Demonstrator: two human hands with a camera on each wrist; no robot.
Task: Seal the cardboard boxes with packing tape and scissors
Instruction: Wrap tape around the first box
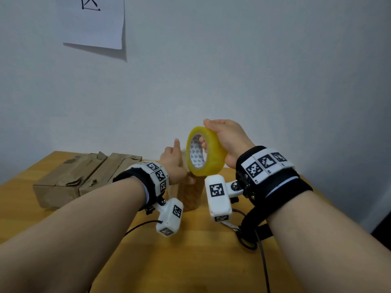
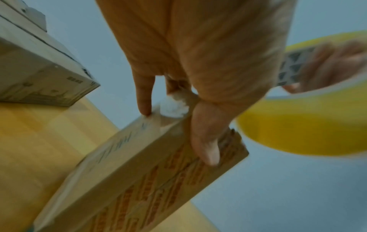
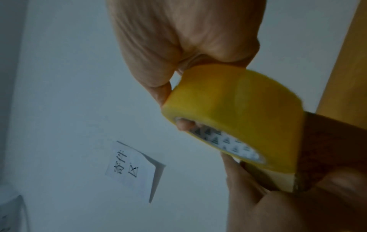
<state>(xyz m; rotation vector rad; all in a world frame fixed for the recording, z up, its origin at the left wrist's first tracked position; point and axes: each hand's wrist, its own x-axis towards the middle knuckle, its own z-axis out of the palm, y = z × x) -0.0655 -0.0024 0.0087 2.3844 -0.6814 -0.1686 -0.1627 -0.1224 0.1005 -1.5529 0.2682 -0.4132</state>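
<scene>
My right hand (image 1: pixel 211 134) grips a yellow roll of packing tape (image 1: pixel 206 154), thumb on the outer rim and fingers through the core, just above a small printed cardboard box (image 1: pixel 190 196) that stands on end. My left hand (image 1: pixel 179 172) pinches the box's top end; in the left wrist view its thumb (image 2: pixel 204 141) presses the printed face of the box (image 2: pixel 139 172) and a finger touches the far side. In the right wrist view the roll (image 3: pixel 238 117) meets the top edge of the box (image 3: pixel 327 149), and a short pale strip of tape (image 3: pixel 282 180) runs between them. Scissors (image 1: pixel 245 240) lie under my right wrist, mostly hidden.
Two larger brown cardboard boxes (image 1: pixel 69 178) (image 1: pixel 110 172) lie side by side at the back left of the wooden table (image 1: pixel 190 261). A white paper sign (image 1: pixel 95 22) hangs on the wall behind. Cables trail across the table near my wrists.
</scene>
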